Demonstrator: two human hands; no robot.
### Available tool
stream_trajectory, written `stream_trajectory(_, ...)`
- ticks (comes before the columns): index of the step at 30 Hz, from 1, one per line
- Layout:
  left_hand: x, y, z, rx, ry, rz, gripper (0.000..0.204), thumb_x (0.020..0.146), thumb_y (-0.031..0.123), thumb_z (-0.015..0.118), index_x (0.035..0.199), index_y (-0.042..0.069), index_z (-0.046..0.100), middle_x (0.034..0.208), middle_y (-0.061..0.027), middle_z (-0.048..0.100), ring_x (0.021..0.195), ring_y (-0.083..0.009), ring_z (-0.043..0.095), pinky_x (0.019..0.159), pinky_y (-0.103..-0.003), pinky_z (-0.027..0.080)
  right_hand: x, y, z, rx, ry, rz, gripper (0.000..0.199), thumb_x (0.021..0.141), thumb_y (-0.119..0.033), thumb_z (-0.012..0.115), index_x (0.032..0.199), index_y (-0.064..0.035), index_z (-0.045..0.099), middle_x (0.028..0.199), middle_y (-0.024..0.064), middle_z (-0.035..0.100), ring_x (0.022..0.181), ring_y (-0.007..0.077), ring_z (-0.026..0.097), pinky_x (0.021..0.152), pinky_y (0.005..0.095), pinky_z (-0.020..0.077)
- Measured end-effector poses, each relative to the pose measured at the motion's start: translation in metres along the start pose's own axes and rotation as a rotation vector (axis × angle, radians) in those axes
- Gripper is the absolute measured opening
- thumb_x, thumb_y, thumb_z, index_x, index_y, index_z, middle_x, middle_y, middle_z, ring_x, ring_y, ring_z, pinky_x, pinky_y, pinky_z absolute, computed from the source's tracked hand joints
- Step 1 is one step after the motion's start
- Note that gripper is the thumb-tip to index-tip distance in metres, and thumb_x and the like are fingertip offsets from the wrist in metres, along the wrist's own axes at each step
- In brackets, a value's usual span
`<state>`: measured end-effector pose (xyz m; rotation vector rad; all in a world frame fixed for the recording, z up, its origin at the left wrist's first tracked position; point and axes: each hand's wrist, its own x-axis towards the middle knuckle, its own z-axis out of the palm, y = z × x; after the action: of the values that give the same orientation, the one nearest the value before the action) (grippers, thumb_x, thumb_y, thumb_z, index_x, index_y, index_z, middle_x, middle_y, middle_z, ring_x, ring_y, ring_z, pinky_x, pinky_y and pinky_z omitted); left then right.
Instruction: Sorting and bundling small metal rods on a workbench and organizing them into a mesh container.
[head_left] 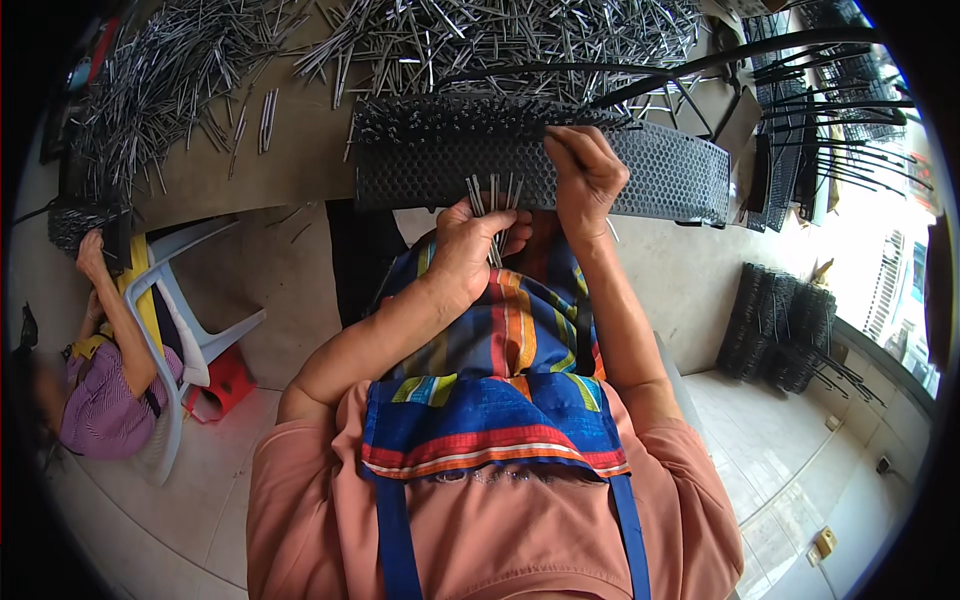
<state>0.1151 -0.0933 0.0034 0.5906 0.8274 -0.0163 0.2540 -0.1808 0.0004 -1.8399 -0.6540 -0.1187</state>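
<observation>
A long black perforated plate (450, 180) stretches across in front of me along the table's near edge. Its far rows are filled with upright thin metal rods (470, 115), while the nearer holes show bare. My left hand (465, 245) is closed around a loose bunch of several metal rods (492, 190), their tips fanning out over the plate's near edge. Above the plate, my right hand (588, 175) is closed, its fingertips pinched together beside the filled rows. Whatever sits between those fingertips is hidden.
Loose metal rods (500, 40) lie in large heaps over the brown table (290, 150). Black racks with protruding rods (830, 140) stand at right; dark bundles (775, 325) rest on the floor. At left, another person (110, 390) works beside a pale plastic chair (195, 330).
</observation>
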Motion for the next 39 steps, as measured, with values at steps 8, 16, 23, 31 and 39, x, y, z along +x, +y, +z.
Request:
stream_trajectory(8, 0.000, 0.000, 0.003, -0.033, -0.009, 0.001, 0.011, 0.085, -0.001, 0.061, 0.094, 0.006, 0.065, 0.084, -0.0088, 0.071, 0.071, -0.0168, 0.068, 0.061, -0.029, 0.055, 0.009, -0.003, 0.001, -0.147, -0.031, -0.045, 0.015, 0.074, 0.002, 0.074, 0.088, -0.0028, 0.074, 0.079, 0.0069, 0.068, 0.065, 0.0157, 0.065, 0.058, 0.0263, 0.0481)
stream_trajectory(16, 0.004, 0.001, 0.005, -0.080, -0.065, 0.015, 0.012, 0.085, 0.000, 0.064, 0.095, 0.005, 0.067, 0.086, -0.0087, 0.071, 0.072, -0.0174, 0.069, 0.063, -0.029, 0.056, 0.006, -0.011, -0.017, -0.176, -0.163, 0.069, 0.009, 0.080, -0.005, 0.072, 0.088, -0.0030, 0.073, 0.073, 0.0054, 0.066, 0.063, 0.0104, 0.061, 0.055, 0.0267, 0.0443)
stream_trajectory(23, 0.004, -0.003, 0.015, -0.009, -0.094, 0.006, 0.013, 0.087, 0.002, 0.064, 0.098, 0.005, 0.068, 0.088, -0.0065, 0.072, 0.074, -0.0168, 0.070, 0.061, -0.026, 0.055, -0.011, -0.008, -0.031, 0.481, -0.357, 0.817, 0.007, 0.080, -0.005, 0.073, 0.084, -0.0002, 0.070, 0.065, -0.0029, 0.060, 0.056, 0.0028, 0.049, 0.049, 0.0207, 0.0363)
stream_trajectory(31, 0.002, -0.006, 0.017, 0.022, 0.009, 0.011, 0.017, 0.089, -0.001, 0.052, 0.102, 0.002, 0.063, 0.089, -0.0126, 0.070, 0.076, -0.0205, 0.070, 0.065, -0.029, 0.056, 0.016, 0.012, -0.030, 0.283, 0.153, 0.107, 0.003, 0.083, 0.002, 0.069, 0.085, 0.0011, 0.070, 0.073, -0.0017, 0.060, 0.059, 0.0035, 0.047, 0.052, 0.0186, 0.0356)
stream_trajectory(39, 0.005, -0.004, 0.017, 0.032, -0.022, 0.026, 0.017, 0.089, -0.003, 0.052, 0.103, 0.001, 0.062, 0.095, -0.0162, 0.069, 0.080, -0.0237, 0.069, 0.070, -0.032, 0.057, 0.009, 0.016, -0.013, -0.029, -0.028, 0.000, 0.012, 0.074, 0.006, 0.074, 0.085, 0.0012, 0.071, 0.081, 0.0035, 0.066, 0.069, 0.0082, 0.059, 0.061, 0.0213, 0.0458)
